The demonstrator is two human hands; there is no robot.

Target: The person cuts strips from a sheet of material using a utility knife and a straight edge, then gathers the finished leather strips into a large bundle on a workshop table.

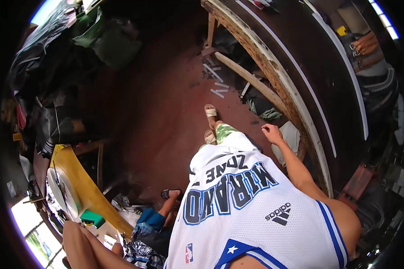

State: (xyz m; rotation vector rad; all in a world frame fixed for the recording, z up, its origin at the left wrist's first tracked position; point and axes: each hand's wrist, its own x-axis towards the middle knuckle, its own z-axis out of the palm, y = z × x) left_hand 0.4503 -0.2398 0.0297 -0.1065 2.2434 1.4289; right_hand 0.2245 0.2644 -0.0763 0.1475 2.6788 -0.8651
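My right hand (272,133) hangs beside my right thigh, close to the edge of a long dark table (296,107). Its fingers are loosely curled, and nothing shows in them. A pale sheet or bag (291,140) is just behind that hand, below the table edge. My left hand is out of sight. I stand in a white jersey (238,193), green-patterned shorts (226,130) and light sandals (210,111) on a dark red floor (161,116).
Two long pale strips (303,83) run along the dark table, whose wooden brace (251,83) slants beneath it. Short grey strips (219,89) lie on the floor. At left stand a yellow curved panel (78,172), a green box (92,219) and dark piles (54,121). Another person's bare legs (83,244) show lower left.
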